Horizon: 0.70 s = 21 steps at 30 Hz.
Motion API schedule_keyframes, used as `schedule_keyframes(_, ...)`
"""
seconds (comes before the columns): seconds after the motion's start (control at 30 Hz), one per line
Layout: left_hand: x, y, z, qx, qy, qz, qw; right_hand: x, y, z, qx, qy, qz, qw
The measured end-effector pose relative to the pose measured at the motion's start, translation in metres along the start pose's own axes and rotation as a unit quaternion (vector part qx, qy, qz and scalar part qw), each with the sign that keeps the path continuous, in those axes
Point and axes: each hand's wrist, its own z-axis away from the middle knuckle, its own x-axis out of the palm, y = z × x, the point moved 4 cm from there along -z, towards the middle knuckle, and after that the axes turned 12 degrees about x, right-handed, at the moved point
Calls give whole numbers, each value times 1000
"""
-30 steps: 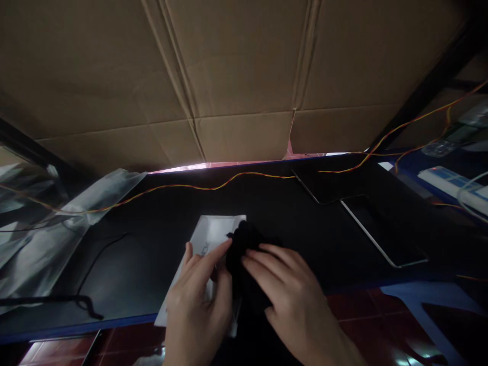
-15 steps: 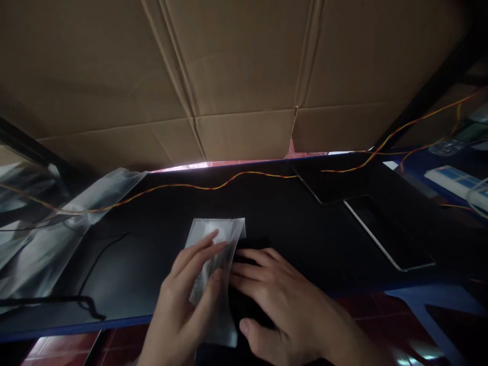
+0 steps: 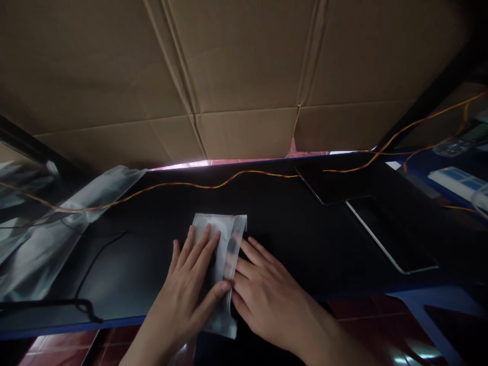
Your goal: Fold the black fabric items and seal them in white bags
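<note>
A translucent plastic bag (image 3: 224, 226) lies on the black tabletop near its front edge. Across its left part rests my left hand (image 3: 190, 279), palm down with the fingers spread, and its thumb touches the bag's right side. My right hand (image 3: 263, 290) is at the bag's right edge, fingers stretched out; some fingertips show faintly through the plastic there. Its thumb is hidden. What the bag contains, if anything, I cannot make out.
A phone (image 3: 392, 236) lies at the right, with a dark flat device (image 3: 324, 185) behind it. A red-yellow twisted wire (image 3: 183, 184) crosses the table's back. Clear plastic bags (image 3: 49, 254) lie at the left. Cardboard (image 3: 244, 61) stands behind the table.
My left hand has flattened and spread its fingers over the bag. My right fingers have moved against the bag's right edge, partly behind the plastic, and the right thumb has gone out of sight.
</note>
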Motion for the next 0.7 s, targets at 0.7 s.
schedule_keyframes(0.7, -3, 13, -8, -6, 28, 45, 999, -10, 4, -26, -59, -45, -198, 977)
